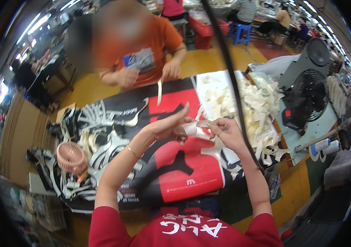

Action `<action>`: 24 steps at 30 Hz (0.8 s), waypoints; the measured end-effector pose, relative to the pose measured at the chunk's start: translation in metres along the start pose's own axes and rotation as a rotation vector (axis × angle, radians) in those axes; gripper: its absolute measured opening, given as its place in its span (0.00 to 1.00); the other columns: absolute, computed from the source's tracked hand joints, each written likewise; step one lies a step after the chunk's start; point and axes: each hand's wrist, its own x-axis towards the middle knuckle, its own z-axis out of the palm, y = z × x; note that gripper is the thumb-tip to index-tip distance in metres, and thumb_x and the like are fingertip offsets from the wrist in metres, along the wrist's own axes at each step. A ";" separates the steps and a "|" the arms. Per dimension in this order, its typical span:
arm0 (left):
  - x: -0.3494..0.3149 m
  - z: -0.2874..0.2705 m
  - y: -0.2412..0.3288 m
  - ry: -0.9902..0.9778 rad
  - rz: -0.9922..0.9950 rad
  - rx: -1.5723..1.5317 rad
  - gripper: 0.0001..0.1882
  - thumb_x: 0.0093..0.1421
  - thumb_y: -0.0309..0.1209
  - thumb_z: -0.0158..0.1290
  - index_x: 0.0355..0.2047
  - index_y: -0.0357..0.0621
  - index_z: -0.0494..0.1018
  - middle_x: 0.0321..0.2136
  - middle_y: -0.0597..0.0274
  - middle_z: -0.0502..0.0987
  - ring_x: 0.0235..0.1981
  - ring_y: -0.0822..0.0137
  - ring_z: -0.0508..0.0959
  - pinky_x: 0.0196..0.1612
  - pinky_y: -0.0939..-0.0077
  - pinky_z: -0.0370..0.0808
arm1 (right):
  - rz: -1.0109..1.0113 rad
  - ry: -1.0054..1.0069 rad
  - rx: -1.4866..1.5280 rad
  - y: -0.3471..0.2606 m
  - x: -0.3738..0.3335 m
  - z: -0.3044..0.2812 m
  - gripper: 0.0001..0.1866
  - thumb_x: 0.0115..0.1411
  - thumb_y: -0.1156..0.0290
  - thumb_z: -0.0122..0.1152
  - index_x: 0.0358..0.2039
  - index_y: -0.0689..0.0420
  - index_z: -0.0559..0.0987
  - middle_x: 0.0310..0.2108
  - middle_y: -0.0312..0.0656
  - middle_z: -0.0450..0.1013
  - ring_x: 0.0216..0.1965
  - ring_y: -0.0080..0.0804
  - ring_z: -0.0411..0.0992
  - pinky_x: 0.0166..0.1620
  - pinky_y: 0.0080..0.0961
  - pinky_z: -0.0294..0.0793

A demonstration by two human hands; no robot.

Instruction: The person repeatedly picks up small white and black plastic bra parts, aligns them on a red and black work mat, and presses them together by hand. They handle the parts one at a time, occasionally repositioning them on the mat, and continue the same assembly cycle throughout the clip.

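A short, pale strip of material (190, 129) spans the gap between my two hands above the middle of the table. My left hand (171, 126) has its thumb side raised, with the lower fingers curled against the strip's left end. The fingertips of my right hand (226, 131) pinch its right end. Below them lies a red and black printed mat (192, 164). A white cut piece (212, 151) with curved arms rests near my right wrist. Whether the strip is fabric or film is too small to tell.
Cream scraps (241, 103) are heaped at the right. White curved pieces (111, 148) and a pink fan (72, 157) cover the left side. Opposite, a co-worker in orange (159, 45) holds a cream strip (159, 92). A dark cable (231, 70) hangs before me. A black fan (309, 94) stands right.
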 end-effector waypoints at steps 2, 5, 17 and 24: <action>-0.030 -0.002 -0.031 -0.087 0.185 0.078 0.37 0.65 0.43 0.59 0.66 0.37 0.58 0.38 0.66 0.73 0.35 0.74 0.75 0.39 0.74 0.77 | 0.015 -0.097 0.081 0.007 -0.020 0.015 0.15 0.68 0.64 0.60 0.37 0.65 0.82 0.25 0.36 0.78 0.28 0.18 0.72 0.35 0.17 0.71; -0.061 0.011 -0.077 0.014 0.363 0.133 0.31 0.62 0.25 0.57 0.65 0.36 0.62 0.40 0.62 0.77 0.35 0.76 0.77 0.38 0.81 0.76 | 0.201 -0.227 0.004 0.018 -0.035 0.028 0.16 0.68 0.62 0.59 0.37 0.65 0.84 0.26 0.38 0.80 0.30 0.17 0.72 0.37 0.18 0.71; -0.094 0.051 -0.150 0.408 0.299 -0.028 0.14 0.66 0.34 0.56 0.46 0.37 0.78 0.34 0.66 0.81 0.30 0.78 0.78 0.31 0.81 0.72 | 0.248 -0.334 -0.081 0.033 -0.084 0.078 0.18 0.66 0.59 0.63 0.35 0.64 0.84 0.23 0.35 0.79 0.23 0.14 0.67 0.27 0.16 0.65; -0.104 0.046 -0.174 0.575 0.269 -0.313 0.14 0.66 0.41 0.57 0.39 0.41 0.81 0.31 0.66 0.81 0.30 0.76 0.79 0.28 0.80 0.71 | 0.329 -0.336 -0.091 0.035 -0.103 0.068 0.17 0.65 0.58 0.63 0.36 0.62 0.84 0.26 0.37 0.80 0.30 0.19 0.74 0.38 0.19 0.70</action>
